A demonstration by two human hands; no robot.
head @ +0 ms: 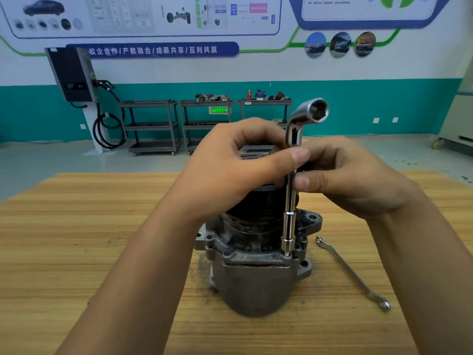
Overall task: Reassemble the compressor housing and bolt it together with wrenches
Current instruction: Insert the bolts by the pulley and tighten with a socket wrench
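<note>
A: Okay, nearest first. Wooden table (76,252), grey compressor housing (256,283) standing upright on it, centre of view.
B: Loose tools?
A: One combination wrench (352,272) lying flat on the table, just right of the housing, not touching it.
B: Bolts?
A: Flange bolt (227,252) visible on the front left rim. Lower socket of the L-shaped socket wrench (289,226) sits down on the front right flange corner; the shaft stands about upright, and the bent upper socket points toward the camera.
B: Hands?
A: Left hand (230,170) is closed around the shaft from the left, thumb across the front, the rest draped over the dark upper part of the compressor. Right hand (350,175) pinches the same shaft from the right, thumb just under the left thumb. Both clamped on that wrench, close together.
B: Behind?
A: Grey floor, three metal shelf carts (204,126) along a teal-and-white wall, parts on top of two. Wall charger (71,75) with coiled cable at left, posters above.
</note>
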